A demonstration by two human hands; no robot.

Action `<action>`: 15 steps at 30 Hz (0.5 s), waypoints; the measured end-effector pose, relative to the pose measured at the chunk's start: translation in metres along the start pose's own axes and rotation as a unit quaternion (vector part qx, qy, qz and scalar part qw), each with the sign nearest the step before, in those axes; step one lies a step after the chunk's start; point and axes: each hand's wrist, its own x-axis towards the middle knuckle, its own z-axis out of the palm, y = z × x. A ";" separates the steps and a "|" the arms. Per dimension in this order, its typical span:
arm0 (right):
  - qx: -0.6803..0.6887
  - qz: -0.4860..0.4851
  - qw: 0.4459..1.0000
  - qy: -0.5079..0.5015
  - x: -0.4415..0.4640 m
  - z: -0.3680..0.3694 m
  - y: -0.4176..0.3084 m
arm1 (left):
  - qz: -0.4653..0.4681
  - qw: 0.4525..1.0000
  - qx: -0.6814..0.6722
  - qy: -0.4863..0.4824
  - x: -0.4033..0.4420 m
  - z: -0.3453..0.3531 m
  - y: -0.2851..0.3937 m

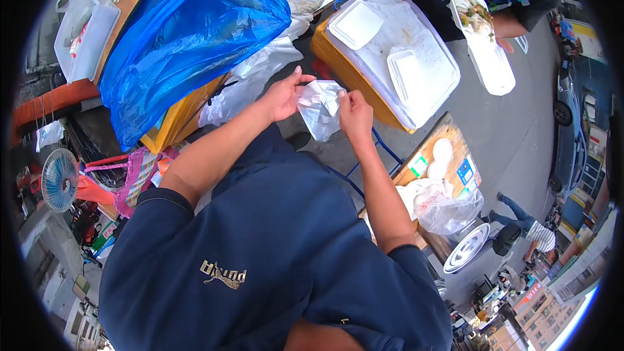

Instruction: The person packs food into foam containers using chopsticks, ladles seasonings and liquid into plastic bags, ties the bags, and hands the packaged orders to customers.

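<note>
A small clear plastic bag [318,116] hangs between my two hands in front of my chest. My left hand [283,96] grips its upper left edge between thumb and fingers. On the other side, my right hand [355,114] is closed in a pinch on its upper right edge. The bag looks thin and crinkled, and I cannot make out anything inside it. Just beyond my right hand stands a yellow box with a translucent lid [416,32]. Two white foam containers, one squarish [356,25] and one longer [404,75], lie on that lid.
A blue plastic bag [195,39] covers things at left. At right, another person's hand [504,29] holds an open foam box [491,68] with food. A wooden board [460,149] bears a plastic bag [455,211]. A fan [60,181] stands far left; someone bends at lower right.
</note>
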 end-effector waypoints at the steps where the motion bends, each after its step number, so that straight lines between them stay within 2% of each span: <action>1: -0.011 0.023 1.000 -0.002 -0.006 -0.005 0.005 | -0.025 0.999 -0.019 -0.002 -0.011 0.013 -0.003; 4: -0.054 0.028 0.998 0.012 -0.029 -0.014 0.034 | -0.087 0.996 -0.015 -0.021 -0.029 0.031 -0.027; 6: -0.050 0.036 0.998 0.015 -0.044 -0.018 0.047 | -0.071 0.979 0.187 -0.029 -0.032 0.035 -0.048; 7: -0.048 0.038 0.998 0.013 -0.050 -0.022 0.051 | -0.077 0.976 0.205 -0.018 -0.031 0.039 -0.056; 12: -0.089 0.000 0.996 0.013 -0.071 -0.040 0.063 | -0.058 0.980 0.193 0.007 -0.024 0.050 -0.077; 15: -0.100 -0.014 0.994 0.034 -0.075 -0.047 0.068 | -0.080 0.970 0.230 -0.005 -0.025 0.051 -0.081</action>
